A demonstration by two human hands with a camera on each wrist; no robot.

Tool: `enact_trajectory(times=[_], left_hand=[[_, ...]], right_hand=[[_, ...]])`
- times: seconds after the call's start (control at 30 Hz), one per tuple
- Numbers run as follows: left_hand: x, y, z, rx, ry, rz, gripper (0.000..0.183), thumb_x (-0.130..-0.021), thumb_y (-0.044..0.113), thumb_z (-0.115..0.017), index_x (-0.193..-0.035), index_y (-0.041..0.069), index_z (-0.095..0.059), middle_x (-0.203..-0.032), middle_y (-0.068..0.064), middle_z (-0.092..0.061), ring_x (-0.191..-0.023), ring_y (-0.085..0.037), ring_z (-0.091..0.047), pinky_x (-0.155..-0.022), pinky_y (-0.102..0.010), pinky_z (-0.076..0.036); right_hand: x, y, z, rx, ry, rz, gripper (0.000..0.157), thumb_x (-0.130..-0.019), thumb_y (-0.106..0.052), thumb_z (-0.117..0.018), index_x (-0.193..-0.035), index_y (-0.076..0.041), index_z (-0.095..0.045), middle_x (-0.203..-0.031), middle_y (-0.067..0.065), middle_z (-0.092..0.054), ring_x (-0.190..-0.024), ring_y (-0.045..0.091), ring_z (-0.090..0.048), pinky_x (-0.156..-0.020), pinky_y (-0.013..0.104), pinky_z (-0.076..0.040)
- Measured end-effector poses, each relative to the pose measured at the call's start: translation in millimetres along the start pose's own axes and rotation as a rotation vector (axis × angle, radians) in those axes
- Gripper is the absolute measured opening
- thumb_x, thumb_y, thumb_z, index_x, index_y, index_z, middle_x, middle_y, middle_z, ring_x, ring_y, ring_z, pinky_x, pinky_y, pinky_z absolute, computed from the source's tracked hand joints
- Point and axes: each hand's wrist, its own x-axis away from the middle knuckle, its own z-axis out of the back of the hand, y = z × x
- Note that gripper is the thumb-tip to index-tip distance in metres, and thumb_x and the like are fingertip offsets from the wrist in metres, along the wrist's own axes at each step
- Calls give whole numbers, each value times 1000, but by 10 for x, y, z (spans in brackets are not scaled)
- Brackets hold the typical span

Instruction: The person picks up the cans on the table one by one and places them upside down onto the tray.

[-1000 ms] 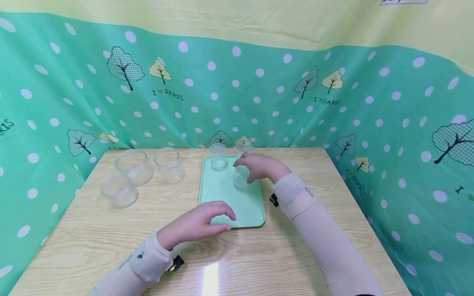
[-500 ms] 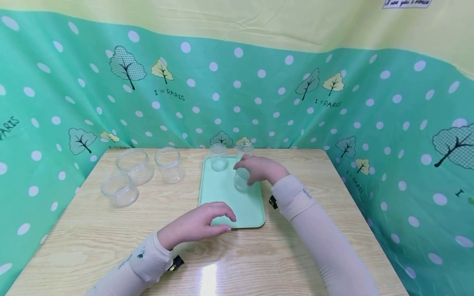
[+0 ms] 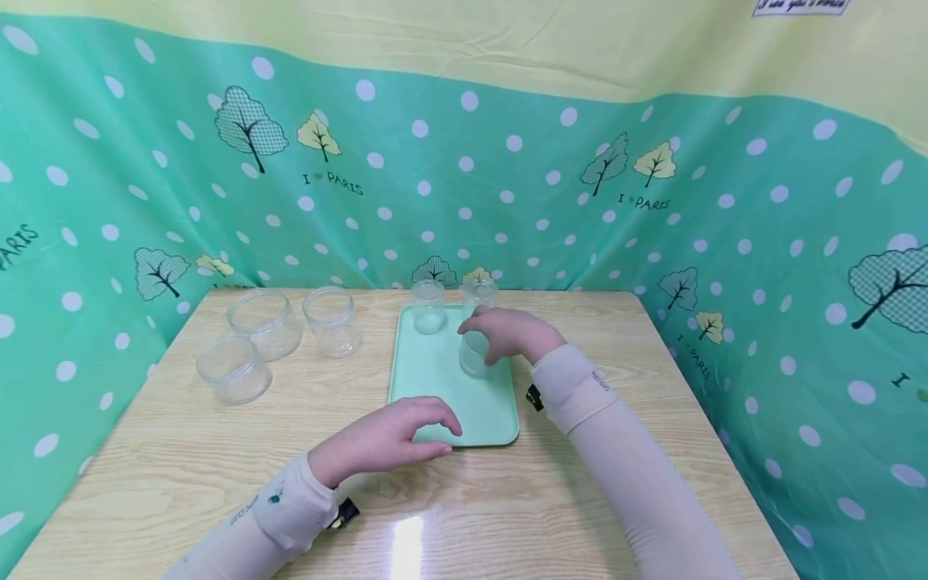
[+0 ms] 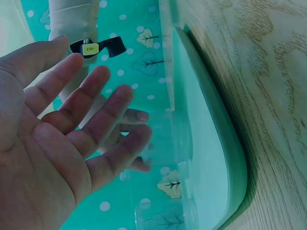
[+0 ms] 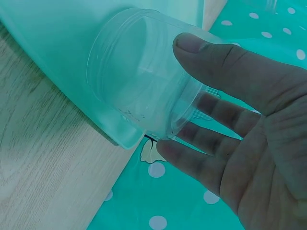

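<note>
Toward the right side of the pale green tray (image 3: 442, 395), my right hand (image 3: 513, 332) holds a clear jar (image 3: 473, 361) near its upper end. The right wrist view shows the thumb (image 5: 196, 48) along one side of that jar (image 5: 139, 76) and the fingers (image 5: 201, 148) at the other, its wide base against the tray. My left hand (image 3: 387, 435) hovers by the tray's front edge. Its fingers (image 4: 103, 115) are loosely bent around nothing. Two more clear jars stand at the back of the tray, one on the left (image 3: 428, 310), the other (image 3: 479, 292) partly behind my right hand.
On the wooden table (image 3: 304, 419), left of the tray, stand a wide clear jar (image 3: 279, 338), a taller one (image 3: 337, 334) and a low one (image 3: 239, 383). A green dotted curtain (image 3: 377, 201) hangs behind the table and at both sides.
My right hand and the jar in it have shifted very slightly toward the front of the tray. My left hand stays almost where it was.
</note>
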Motion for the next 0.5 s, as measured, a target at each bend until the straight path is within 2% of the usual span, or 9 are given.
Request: enact_trajectory(times=[0.3,0.5], left_hand=[[2,-9,1,13,-6,-5,17,-100,29,-68,-117,30,-68,-119,19,-64,-115,-6,-61,-101,-31,-52],[3,-22,9,26,-6,-20,16,-101,33,-66,-117,30,-68,-119,17,-65,-115,-5,-61,-100,-30,-52]], right_hand=[[-6,-26,9,4,6,-12,74,-81,-10,-85,-147,-27,-57,-147,5,-51,-121,24,-57,-98,44,-54],[-6,-24,7,7,2,-10,73,-82,-10,-85,-147,-27,-57,-148,6,-51,-123,25,-57,-99,45,-54]])
